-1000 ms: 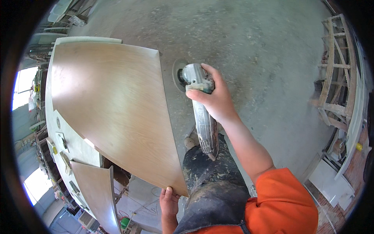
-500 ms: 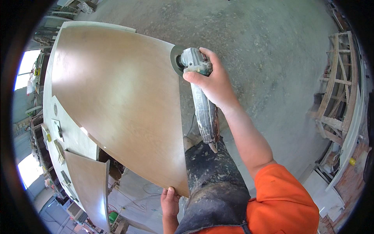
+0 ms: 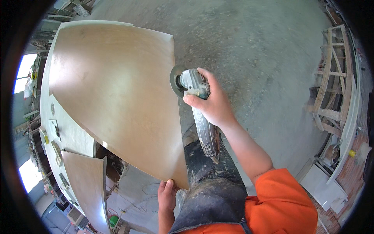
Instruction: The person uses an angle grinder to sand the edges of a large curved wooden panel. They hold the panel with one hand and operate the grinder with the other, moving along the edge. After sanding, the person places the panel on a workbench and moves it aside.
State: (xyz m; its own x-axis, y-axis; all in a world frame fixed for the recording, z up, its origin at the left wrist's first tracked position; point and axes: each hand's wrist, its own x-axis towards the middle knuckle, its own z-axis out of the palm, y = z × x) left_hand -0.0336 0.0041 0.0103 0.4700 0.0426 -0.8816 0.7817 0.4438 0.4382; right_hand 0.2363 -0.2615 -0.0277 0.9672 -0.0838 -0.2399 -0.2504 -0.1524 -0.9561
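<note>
My right hand (image 3: 210, 97) is wrapped round the head of a worn angle grinder (image 3: 206, 130), whose body hangs down toward my dark apron. Its round disc (image 3: 177, 81) meets the right edge of a large brown, smooth panel (image 3: 117, 85). At the panel's near corner, my left hand (image 3: 167, 193) pinches the edge between thumb and fingers. The panel lies partly over a pale worktable (image 3: 70, 121) and juts out past it toward me. Whether the disc is spinning cannot be made out.
A smaller brown panel (image 3: 85, 175) leans along the table's near side. Small tools, among them a brush (image 3: 57, 152), lie on the tabletop. A wooden frame (image 3: 331, 78) stands at the far right, with white boards (image 3: 323, 187) below it. A green round object (image 3: 113, 221) sits at the lower left.
My right hand has drawn the grinder toward me along the panel's right edge. The left hand keeps its pinch on the near corner. The view has shifted slightly.
</note>
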